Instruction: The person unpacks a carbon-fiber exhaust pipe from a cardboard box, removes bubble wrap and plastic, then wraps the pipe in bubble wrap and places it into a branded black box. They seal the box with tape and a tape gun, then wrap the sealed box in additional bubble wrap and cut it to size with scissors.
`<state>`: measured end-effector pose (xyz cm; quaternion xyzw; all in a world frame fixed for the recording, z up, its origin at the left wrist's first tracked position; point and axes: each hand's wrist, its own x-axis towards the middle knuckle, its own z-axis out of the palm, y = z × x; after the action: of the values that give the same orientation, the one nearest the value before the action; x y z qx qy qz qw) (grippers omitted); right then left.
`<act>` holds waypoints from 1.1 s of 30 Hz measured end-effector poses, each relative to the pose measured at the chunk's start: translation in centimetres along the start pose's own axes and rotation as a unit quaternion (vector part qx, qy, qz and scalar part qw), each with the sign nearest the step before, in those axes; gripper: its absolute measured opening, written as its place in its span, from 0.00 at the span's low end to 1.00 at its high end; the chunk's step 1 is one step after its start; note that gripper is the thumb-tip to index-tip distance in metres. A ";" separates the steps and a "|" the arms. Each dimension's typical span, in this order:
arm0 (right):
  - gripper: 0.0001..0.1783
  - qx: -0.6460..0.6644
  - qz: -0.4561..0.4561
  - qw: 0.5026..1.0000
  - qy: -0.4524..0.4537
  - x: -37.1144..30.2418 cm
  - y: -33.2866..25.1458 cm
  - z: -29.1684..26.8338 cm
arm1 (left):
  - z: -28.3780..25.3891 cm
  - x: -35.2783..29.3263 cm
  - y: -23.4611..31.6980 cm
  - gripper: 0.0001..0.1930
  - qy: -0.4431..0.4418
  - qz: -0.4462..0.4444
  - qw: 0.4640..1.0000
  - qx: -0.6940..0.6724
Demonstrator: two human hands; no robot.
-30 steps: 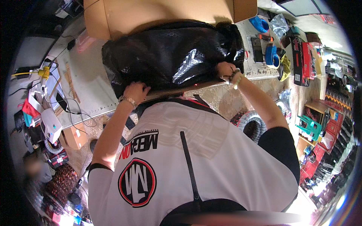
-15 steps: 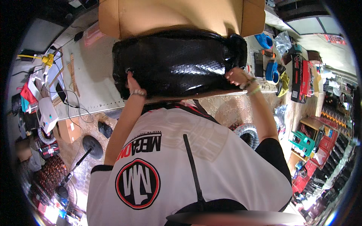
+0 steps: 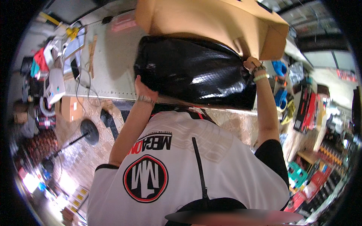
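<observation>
A bulky package wrapped in shiny black plastic (image 3: 188, 71) lies on the table right in front of me, long side toward my body. Behind it rises an open cardboard box flap (image 3: 211, 22), against which the wrap's far edge rests. My left hand (image 3: 146, 90) grips the near left corner of the package, thumb up along its side and the other fingers hidden. At the far right end, my right hand (image 3: 253, 64) is closed on the black plastic, its fingers curled near the cardboard's corner.
On the table's left lie a pink packet (image 3: 124, 24) and wooden strips (image 3: 91, 56). A white device (image 3: 54, 86) with cables stands beyond them. To the right are blue tape rolls (image 3: 280, 98) and red-and-black boxes (image 3: 304, 109). A round black stand base (image 3: 90, 132) is on the floor.
The view has swung, so the surroundings shift. My right hand has moved to the package's far right corner; my left hand has slid down to its near left corner. The package now slants.
</observation>
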<state>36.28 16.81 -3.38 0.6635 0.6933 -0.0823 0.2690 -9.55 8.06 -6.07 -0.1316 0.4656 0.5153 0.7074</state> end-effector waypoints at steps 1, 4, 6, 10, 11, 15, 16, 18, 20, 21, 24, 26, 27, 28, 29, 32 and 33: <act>0.14 -0.091 -0.058 0.990 0.087 -0.6 -1.7 -2.3 | 0.5 0.8 0.1 0.36 0.015 -0.005 1.000 -0.021; 0.11 0.110 -0.197 0.940 0.256 -1.1 -11.3 -8.8 | 2.1 2.9 -0.3 0.41 0.148 -0.012 0.988 -0.038; 0.11 0.305 -0.342 0.842 0.286 -0.2 -20.0 -11.3 | 2.3 3.2 -1.0 0.42 0.158 0.026 0.987 -0.030; 0.19 0.247 -0.334 0.860 0.298 3.4 -32.3 -12.1 | 0.5 2.8 -2.2 0.37 0.060 0.013 0.998 -0.018; 0.22 0.188 -0.259 0.918 0.233 4.3 -33.7 -11.9 | -0.3 3.0 -2.1 0.36 0.020 0.011 1.000 -0.002; 0.29 0.143 -0.237 0.960 0.048 8.2 -35.0 -12.4 | -1.9 7.0 -1.1 0.29 0.135 -0.135 0.981 0.018; 0.29 0.108 -0.246 0.963 0.030 8.7 -35.2 -12.4 | -2.0 8.2 -0.2 0.28 0.138 -0.169 0.976 -0.012; 0.30 0.087 -0.269 0.959 0.023 10.3 -35.1 -13.1 | -2.1 9.4 0.4 0.28 0.172 -0.176 0.967 0.067; 0.33 0.107 -0.310 0.945 -0.006 11.5 -35.0 -13.4 | -1.6 9.3 0.4 0.28 0.184 -0.163 0.964 0.096; 0.35 0.129 -0.324 0.937 -0.020 11.8 -34.9 -13.2 | -1.4 8.9 0.5 0.28 0.185 -0.139 0.968 0.095; 0.41 0.203 -0.291 0.935 -0.019 11.3 -34.4 -11.5 | 0.1 6.9 -0.8 0.29 0.170 -0.072 0.977 0.106; 0.36 0.285 -0.291 0.907 0.108 9.2 -33.1 -9.7 | 0.4 5.1 -0.7 0.29 0.066 -0.078 0.992 0.078; 0.31 0.309 -0.289 0.895 0.143 7.8 -32.2 -8.9 | -0.2 3.8 -0.2 0.27 -0.060 -0.154 0.986 -0.019; 0.27 0.389 -0.324 0.828 0.242 5.9 -30.9 -8.0 | -0.6 2.5 0.0 0.27 -0.061 -0.098 0.991 0.062; 0.23 0.445 -0.360 0.748 0.336 3.8 -29.3 -7.2 | -1.2 1.2 0.5 0.27 -0.037 -0.072 0.994 0.074; 0.24 0.377 -0.198 0.754 0.500 -2.3 -21.0 -5.0 | -2.3 -2.7 1.2 0.23 -0.126 0.013 0.976 0.175; 0.25 0.337 -0.118 0.767 0.533 -4.7 -17.6 -3.7 | -1.6 -2.9 2.1 0.24 -0.100 0.105 0.947 0.286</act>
<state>18.24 12.63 -2.25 0.5616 0.7258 0.0247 -0.3965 -12.27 6.14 -4.03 0.1787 0.5314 0.4421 0.7002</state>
